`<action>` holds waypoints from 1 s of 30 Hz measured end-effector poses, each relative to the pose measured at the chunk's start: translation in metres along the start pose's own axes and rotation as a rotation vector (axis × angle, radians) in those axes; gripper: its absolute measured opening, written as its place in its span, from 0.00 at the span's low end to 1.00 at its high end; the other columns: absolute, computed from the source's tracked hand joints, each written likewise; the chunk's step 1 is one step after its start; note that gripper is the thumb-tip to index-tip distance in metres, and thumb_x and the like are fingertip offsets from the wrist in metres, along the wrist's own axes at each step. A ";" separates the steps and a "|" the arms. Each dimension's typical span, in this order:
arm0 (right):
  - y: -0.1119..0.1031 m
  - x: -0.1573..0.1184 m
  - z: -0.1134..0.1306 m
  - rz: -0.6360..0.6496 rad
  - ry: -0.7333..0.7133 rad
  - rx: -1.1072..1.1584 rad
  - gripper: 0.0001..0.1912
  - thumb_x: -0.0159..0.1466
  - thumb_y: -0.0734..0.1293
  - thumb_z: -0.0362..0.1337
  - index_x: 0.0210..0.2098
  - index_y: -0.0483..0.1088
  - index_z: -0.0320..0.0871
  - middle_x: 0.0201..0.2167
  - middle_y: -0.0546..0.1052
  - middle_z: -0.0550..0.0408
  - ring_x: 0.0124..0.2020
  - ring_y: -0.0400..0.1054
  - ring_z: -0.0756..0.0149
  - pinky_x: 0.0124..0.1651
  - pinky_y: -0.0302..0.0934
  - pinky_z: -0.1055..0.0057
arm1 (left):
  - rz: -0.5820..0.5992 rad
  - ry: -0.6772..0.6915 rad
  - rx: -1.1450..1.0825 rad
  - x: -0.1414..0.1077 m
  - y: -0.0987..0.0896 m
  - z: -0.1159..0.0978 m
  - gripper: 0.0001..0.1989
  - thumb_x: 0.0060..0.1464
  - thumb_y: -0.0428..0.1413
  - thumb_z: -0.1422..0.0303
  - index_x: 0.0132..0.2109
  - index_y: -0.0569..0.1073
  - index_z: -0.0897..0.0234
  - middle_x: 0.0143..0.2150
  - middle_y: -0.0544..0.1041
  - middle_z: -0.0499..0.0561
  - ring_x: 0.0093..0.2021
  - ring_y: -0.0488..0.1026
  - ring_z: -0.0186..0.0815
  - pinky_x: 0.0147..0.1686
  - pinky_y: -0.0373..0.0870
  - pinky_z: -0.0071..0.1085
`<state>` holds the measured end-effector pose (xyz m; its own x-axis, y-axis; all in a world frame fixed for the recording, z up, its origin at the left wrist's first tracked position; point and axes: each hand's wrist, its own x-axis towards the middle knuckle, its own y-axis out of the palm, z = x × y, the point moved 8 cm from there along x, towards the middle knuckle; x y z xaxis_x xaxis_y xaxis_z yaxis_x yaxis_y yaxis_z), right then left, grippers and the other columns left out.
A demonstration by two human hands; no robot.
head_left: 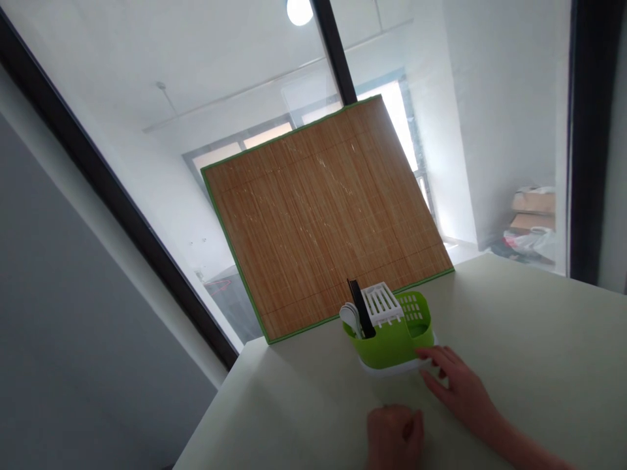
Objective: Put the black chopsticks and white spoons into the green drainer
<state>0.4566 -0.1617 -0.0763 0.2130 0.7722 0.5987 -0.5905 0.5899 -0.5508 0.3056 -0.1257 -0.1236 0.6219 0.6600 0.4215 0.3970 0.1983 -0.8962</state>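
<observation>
A green utensil caddy (392, 346) with a white slotted rack (381, 303) and a white base stands on the pale table. Its left compartment holds white spoons (351, 318) and a dark, upright item (361, 310) beside thin sticks; the right compartment has a grid-like back wall. My right hand (455, 385) is at the caddy's front right corner, fingers apart, fingertips at or very near its edge. Below the caddy, at the bottom of the view, my left hand (394, 434) is curled closed over the table; whatever it may hold is hidden.
Behind the caddy, a brown bamboo mat (323, 222) with green edging leans against a glass partition. The pale table (529, 339) extends to the right. Beyond the glass, cardboard boxes (533, 201) and plastic bags are visible at the right.
</observation>
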 end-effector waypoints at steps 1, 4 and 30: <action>-0.007 0.004 -0.004 -0.061 0.002 -0.024 0.16 0.65 0.59 0.40 0.51 0.63 0.47 0.45 0.72 0.50 0.46 0.66 0.59 0.44 0.63 0.64 | 0.073 0.014 -0.009 -0.003 0.012 -0.006 0.17 0.54 0.51 0.66 0.18 0.62 0.63 0.17 0.71 0.45 0.20 0.68 0.30 0.23 0.49 0.29; -0.019 0.016 -0.006 -0.189 -0.034 -0.120 0.21 0.64 0.61 0.44 0.54 0.60 0.45 0.49 0.70 0.48 0.51 0.62 0.55 0.52 0.58 0.57 | 0.210 0.040 -0.012 -0.008 0.031 -0.016 0.16 0.52 0.53 0.64 0.19 0.64 0.63 0.20 0.75 0.46 0.22 0.71 0.32 0.24 0.50 0.29; 0.011 0.082 0.018 -0.466 0.350 -0.278 0.35 0.53 0.65 0.60 0.48 0.61 0.39 0.41 0.72 0.39 0.44 0.67 0.45 0.41 0.60 0.55 | 0.329 0.105 -0.071 -0.009 0.026 -0.026 0.11 0.51 0.52 0.66 0.23 0.71 0.62 0.26 0.79 0.49 0.28 0.75 0.37 0.29 0.59 0.30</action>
<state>0.4535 -0.0962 -0.0226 0.6677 0.4239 0.6119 -0.1611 0.8848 -0.4372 0.3278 -0.1453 -0.1476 0.7892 0.6009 0.1267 0.2073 -0.0665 -0.9760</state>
